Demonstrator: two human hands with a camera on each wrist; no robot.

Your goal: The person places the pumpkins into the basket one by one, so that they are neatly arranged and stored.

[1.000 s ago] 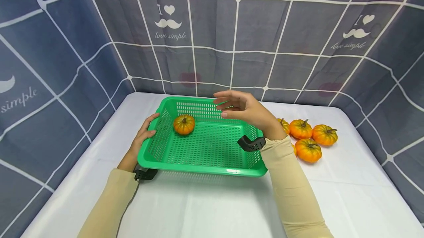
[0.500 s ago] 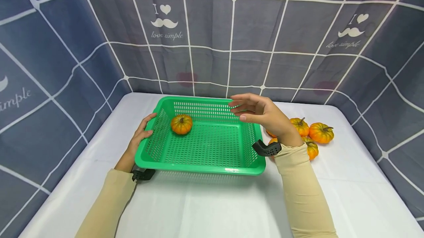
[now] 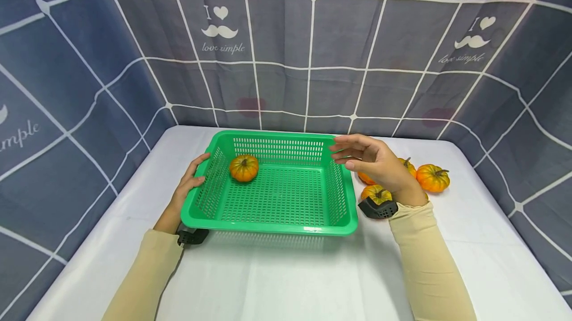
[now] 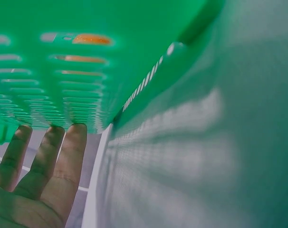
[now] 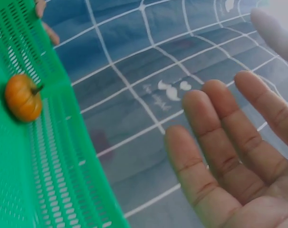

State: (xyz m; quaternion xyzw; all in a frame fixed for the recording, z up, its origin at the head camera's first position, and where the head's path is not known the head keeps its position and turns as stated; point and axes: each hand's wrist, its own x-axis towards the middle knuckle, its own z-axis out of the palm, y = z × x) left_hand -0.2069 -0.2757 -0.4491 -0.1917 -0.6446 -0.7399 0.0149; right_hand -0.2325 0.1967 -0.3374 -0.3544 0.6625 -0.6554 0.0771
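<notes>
A green plastic basket (image 3: pixel 277 230) with slotted walls stands on the white table, one small orange pumpkin (image 3: pixel 244 168) inside near its left wall. My left hand (image 3: pixel 183 192) holds the basket's left side, with thumb and a finger over the rim. In the left wrist view, three fingers (image 4: pixel 70 161) extend straight along the outer wall. My right hand (image 3: pixel 373 162) hovers in the air by the basket's right rim, fingers spread and relaxed, palm empty. Beneath and behind it lie more small pumpkins (image 3: pixel 432 178), partly hidden by the hand and wrist.
Several pumpkins, among them one near the right wrist camera (image 3: pixel 376 193), sit grouped right of the basket on the white tablecloth (image 3: pixel 277 276). A grey-blue checked curtain (image 3: pixel 286 38) encloses the table at the back and sides.
My right hand has moved rightward, from above the basket to its right rim and toward the grouped pumpkins. The left hand, the basket and the pumpkin in it have stayed put.
</notes>
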